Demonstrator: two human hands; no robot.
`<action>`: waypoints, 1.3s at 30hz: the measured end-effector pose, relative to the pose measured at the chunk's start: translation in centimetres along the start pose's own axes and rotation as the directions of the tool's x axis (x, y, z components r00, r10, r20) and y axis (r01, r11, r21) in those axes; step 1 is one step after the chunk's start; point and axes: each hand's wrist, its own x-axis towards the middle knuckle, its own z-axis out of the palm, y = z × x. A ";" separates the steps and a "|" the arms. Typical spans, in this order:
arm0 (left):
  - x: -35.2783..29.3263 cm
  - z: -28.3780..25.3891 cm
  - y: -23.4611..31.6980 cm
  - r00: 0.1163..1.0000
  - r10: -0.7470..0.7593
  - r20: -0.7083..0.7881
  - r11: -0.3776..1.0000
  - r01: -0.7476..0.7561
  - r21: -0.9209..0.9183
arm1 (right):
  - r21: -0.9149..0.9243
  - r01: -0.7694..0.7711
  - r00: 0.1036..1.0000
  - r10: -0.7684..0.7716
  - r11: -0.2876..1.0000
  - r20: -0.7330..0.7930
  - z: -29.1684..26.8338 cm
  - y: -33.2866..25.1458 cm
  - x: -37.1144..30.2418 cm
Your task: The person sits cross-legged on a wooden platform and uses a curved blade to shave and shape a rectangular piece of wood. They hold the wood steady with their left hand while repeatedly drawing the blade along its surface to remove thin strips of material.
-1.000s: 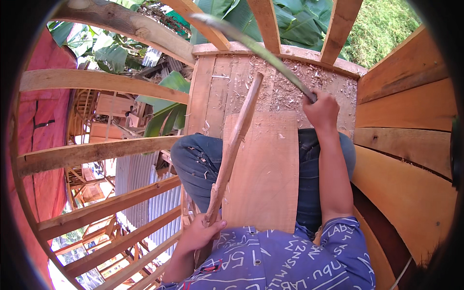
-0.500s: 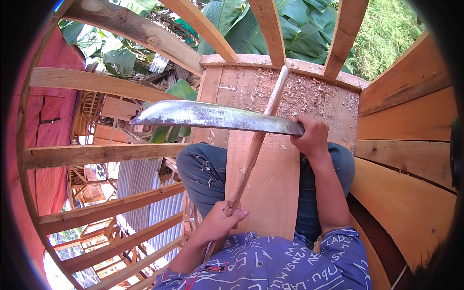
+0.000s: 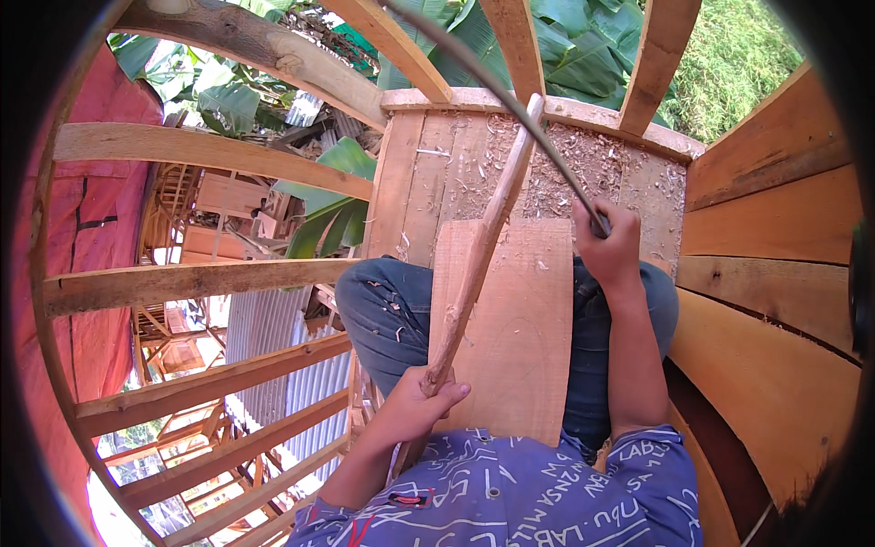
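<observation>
My left hand (image 3: 422, 401) is wrapped round the lower part of a long wooden stick (image 3: 474, 269). From there the stick slants up and away over a flat board (image 3: 515, 337) that lies across my lap. Closed on the butt of a machete (image 3: 510, 102), my right hand (image 3: 609, 239) is beyond the board's far right corner. The blade shows almost edge-on as a thin dark line and points up and to the left. It passes over the far end of the stick; I cannot tell whether they touch. My fingers hide the machete's grip.
Wood shavings (image 3: 597, 173) lie strewn over the plank floor (image 3: 428, 173) ahead of my knees. Wooden slats (image 3: 200, 278) form an open railing on the left and ahead. A plank wall (image 3: 775, 214) stands close on my right. Large green leaves hang beyond the far rail.
The machete has swung up from lying level across the stick, its blade turning edge-on and its tip moving far up. My left hand keeps hold of the stick.
</observation>
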 end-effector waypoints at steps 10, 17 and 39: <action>-2.2 1.1 -0.1 0.998 -0.023 0.065 0.983 0.011 0.182 | -0.035 -0.092 0.995 0.090 0.995 -0.039 -1.2 0.9 0.6; -1.4 1.8 0.4 0.997 0.072 -0.008 0.942 -0.066 0.328 | -0.139 0.157 0.987 -0.159 0.978 -0.001 -0.6 -1.0 -1.6; -3.4 0.8 -1.1 0.999 -0.003 -0.047 0.987 0.011 0.161 | -0.199 0.192 0.981 -0.189 0.961 0.036 1.0 0.1 -1.2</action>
